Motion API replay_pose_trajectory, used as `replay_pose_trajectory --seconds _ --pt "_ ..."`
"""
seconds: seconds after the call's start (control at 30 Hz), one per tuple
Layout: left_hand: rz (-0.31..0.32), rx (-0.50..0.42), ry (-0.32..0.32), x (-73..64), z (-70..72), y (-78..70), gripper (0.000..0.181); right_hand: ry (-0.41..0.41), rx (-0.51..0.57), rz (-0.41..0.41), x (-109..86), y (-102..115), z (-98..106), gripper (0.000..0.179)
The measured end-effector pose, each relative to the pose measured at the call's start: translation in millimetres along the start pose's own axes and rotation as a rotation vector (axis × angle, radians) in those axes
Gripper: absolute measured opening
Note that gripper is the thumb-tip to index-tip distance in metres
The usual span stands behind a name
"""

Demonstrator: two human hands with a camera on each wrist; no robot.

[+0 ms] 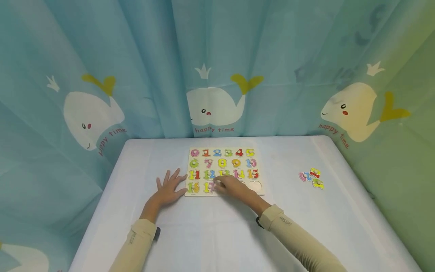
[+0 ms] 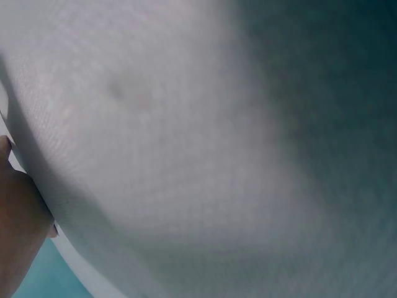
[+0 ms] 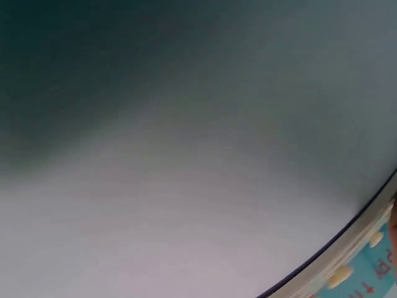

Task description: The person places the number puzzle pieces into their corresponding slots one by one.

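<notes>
A pale puzzle board (image 1: 200,194) with colourful numbers lies on the white table. My left hand (image 1: 167,192) is flat with fingers spread, its thumb and a fingertip right at the board's left edge. Over the bottom row, my right hand (image 1: 232,187) has its thumb and fingers curled together at the right side of the number 17 piece (image 1: 208,187), covering the places beside it. To its left sits the number 16 piece (image 1: 193,187). Both wrist views are mostly blurred white surface; part of the left hand (image 2: 22,217) shows at the edge.
Several loose number pieces (image 1: 315,173) lie in a small pile on the right side of the table (image 1: 289,155). An outlined recess (image 1: 255,186) shows in the board's lower right corner. Blue curtains (image 1: 153,75) with whale prints hang behind and at both sides.
</notes>
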State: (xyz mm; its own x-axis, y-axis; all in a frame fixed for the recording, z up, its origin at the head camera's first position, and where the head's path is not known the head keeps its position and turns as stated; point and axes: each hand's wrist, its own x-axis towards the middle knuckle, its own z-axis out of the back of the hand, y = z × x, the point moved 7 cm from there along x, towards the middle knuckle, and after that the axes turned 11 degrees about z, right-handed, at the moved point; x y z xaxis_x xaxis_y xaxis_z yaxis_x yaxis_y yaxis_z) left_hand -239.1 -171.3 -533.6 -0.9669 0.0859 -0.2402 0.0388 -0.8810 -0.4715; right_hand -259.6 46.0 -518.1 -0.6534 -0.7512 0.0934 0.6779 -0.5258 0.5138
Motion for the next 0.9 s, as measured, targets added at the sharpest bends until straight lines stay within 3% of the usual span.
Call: replay_pose_trajectory --seconds 0.2,0.37,0.47,0.67,0.9 --pt "-0.003 -0.011 0.016 -0.8 -5.4 1.9 0.057 -0.056 -0.041 -0.056 -23.4 -26 21 0.021" --pt "-0.008 -0.019 0.013 -1.7 -8.4 1.5 0.057 -0.096 -0.039 -0.169 -44.4 -58 49 0.018" --pt "-0.009 -0.018 0.021 -1.5 -9.4 2.1 0.058 -0.131 -0.093 -0.222 -61.6 -80 69 0.019" --pt "-0.008 -0.012 0.011 -1.0 -6.3 3.0 0.057 -0.215 -0.303 -0.448 -108.5 -122 113 0.031" --pt "0.001 -0.008 0.012 -0.2 -2.0 3.7 0.057 -0.174 -0.305 -0.654 -159.1 -155 145 0.034"
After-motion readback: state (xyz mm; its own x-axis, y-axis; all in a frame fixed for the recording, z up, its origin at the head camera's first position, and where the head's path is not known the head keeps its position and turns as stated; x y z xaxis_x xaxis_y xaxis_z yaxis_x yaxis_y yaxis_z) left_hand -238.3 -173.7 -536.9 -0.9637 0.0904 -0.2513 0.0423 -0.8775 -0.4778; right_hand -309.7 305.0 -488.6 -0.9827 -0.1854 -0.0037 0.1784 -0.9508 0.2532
